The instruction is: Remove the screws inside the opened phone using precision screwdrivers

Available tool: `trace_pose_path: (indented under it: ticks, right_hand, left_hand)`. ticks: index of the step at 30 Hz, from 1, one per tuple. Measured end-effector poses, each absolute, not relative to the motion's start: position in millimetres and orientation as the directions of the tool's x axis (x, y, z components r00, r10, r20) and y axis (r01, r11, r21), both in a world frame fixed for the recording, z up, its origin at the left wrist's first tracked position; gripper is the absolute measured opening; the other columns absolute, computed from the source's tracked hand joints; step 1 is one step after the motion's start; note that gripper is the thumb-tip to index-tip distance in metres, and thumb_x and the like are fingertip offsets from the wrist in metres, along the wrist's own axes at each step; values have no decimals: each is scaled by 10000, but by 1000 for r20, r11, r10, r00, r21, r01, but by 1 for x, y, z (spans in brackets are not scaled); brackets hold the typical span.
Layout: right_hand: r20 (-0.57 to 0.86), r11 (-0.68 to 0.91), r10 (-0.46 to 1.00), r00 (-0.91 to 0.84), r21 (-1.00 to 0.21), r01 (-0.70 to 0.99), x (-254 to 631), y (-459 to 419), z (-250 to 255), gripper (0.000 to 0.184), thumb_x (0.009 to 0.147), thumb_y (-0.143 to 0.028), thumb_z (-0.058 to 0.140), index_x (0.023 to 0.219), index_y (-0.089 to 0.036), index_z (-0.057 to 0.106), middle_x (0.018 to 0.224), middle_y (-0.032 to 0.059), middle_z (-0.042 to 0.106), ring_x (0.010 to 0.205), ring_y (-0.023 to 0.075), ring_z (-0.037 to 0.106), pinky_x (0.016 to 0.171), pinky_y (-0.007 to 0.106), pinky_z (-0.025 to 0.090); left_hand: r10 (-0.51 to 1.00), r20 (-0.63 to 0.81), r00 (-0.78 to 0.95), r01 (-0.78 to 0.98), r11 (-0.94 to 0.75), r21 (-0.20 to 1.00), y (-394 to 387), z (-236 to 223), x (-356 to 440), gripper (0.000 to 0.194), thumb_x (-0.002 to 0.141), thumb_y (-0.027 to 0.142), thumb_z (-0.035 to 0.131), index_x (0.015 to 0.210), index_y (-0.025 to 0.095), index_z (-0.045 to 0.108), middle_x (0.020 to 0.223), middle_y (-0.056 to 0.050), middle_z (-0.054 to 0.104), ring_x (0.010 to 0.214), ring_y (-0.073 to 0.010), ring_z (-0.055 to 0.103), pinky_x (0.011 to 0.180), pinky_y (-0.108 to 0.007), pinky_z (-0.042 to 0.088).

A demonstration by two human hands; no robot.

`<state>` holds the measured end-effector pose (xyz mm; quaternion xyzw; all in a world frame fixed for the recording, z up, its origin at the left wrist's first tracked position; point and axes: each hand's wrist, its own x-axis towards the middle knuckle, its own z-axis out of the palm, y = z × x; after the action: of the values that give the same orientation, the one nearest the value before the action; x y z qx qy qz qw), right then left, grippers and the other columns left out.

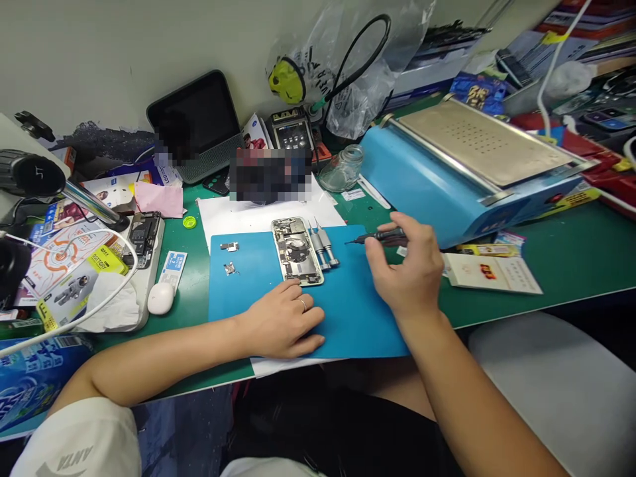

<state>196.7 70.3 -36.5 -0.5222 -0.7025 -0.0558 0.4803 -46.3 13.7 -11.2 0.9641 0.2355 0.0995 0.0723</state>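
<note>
My right hand (pixel 410 268) grips a slim black screwdriver (pixel 390 235), its tip pointing left over the right part of the blue mat (pixel 342 318). My left hand (pixel 288 319) lies palm down on that mat, fingers loosely spread, a ring on one of them. Its fingertips reach the lower edge of an opened phone (pixel 297 252) whose inner parts are exposed. Right beside the phone lie two grey screwdrivers (pixel 324 246). On the mat's left side are a small camera-like part (pixel 229 247) and a small metal piece (pixel 229 268).
A blue machine with a perforated metal plate (pixel 487 142) stands at the right. White earbud case (pixel 161 299), boxes (pixel 74 265) and a microscope-like arm (pixel 94 202) crowd the left. Behind the mat are a dark-screened device (pixel 199 126) and a glass jar (pixel 342 169).
</note>
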Motion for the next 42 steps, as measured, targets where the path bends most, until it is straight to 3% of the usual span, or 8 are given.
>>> trace_pose_path:
  ticks: [6, 10, 14, 18, 22, 27, 34, 42]
  right_hand:
    - [637, 447, 770, 44, -587, 675, 198, 73, -48, 561, 967, -261, 586, 1491, -292, 386, 1140, 90, 734, 1005, 265, 742, 869, 467, 648]
    - [764, 585, 642, 59, -538, 607, 193, 71, -39, 534, 945, -244, 625, 1433, -327, 425, 1092, 73, 734, 949, 245, 756, 796, 437, 662]
    - [820, 678, 547, 170, -552, 485, 167, 56, -9, 511, 934, -220, 635, 1397, -321, 445, 988, 58, 725, 794, 221, 742, 720, 423, 658]
    - [734, 691, 680, 4, -642, 333, 132, 40, 4, 515, 929, -197, 636, 1390, -347, 462, 996, 42, 719, 841, 220, 754, 724, 391, 660]
    - [646, 652, 752, -130, -699, 294, 114, 35, -12, 528, 942, -155, 607, 1411, -331, 440, 1040, 57, 713, 951, 223, 748, 791, 391, 661]
    - [657, 653, 749, -89, -709, 265, 112, 34, -32, 566, 922, -143, 636, 1426, -303, 436, 1009, 38, 720, 895, 205, 747, 733, 366, 666]
    - [656, 684, 726, -205, -662, 306, 111, 31, -31, 609, 908, -104, 654, 1443, -302, 440, 1036, 30, 734, 933, 200, 751, 794, 375, 676]
    - [642, 660, 747, -171, -687, 303, 113, 30, -30, 599, 897, -90, 655, 1428, -292, 464, 1011, 29, 722, 912, 199, 741, 809, 368, 662]
  left_hand:
    - [441, 213, 872, 407, -894, 187, 15, -14, -46, 345, 1023, 458, 450, 909, 171, 603, 805, -68, 589, 781, -225, 535, 999, -427, 433]
    - [420, 239, 875, 386, -905, 177, 15, -15, -46, 332, 1018, 429, 470, 884, 169, 627, 783, -64, 601, 759, -218, 543, 1061, -433, 420]
    - [230, 262, 937, 186, -966, 179, 15, -10, -46, 333, 1035, 348, 447, 820, 195, 651, 770, -59, 624, 774, -208, 559, 1133, -399, 383]
    - [80, 199, 977, 36, -975, 218, 13, -7, -46, 354, 1052, 335, 434, 793, 226, 650, 814, -71, 652, 802, -207, 566, 863, -354, 499]
    - [64, 234, 970, 7, -971, 238, 11, -10, -45, 383, 1058, 318, 425, 745, 224, 626, 784, -64, 643, 741, -192, 547, 689, -355, 460]
    - [57, 332, 942, -11, -980, 200, 12, -14, -44, 314, 1027, 297, 501, 750, 217, 625, 754, -60, 641, 750, -193, 558, 707, -359, 437]
    - [59, 362, 930, -4, -985, 171, 13, -14, -45, 356, 1028, 294, 489, 704, 212, 611, 726, -46, 644, 711, -176, 537, 666, -363, 398]
    - [62, 490, 870, -8, -990, 140, 13, -16, -45, 362, 999, 279, 532, 648, 206, 588, 656, -21, 614, 663, -162, 524, 630, -351, 385]
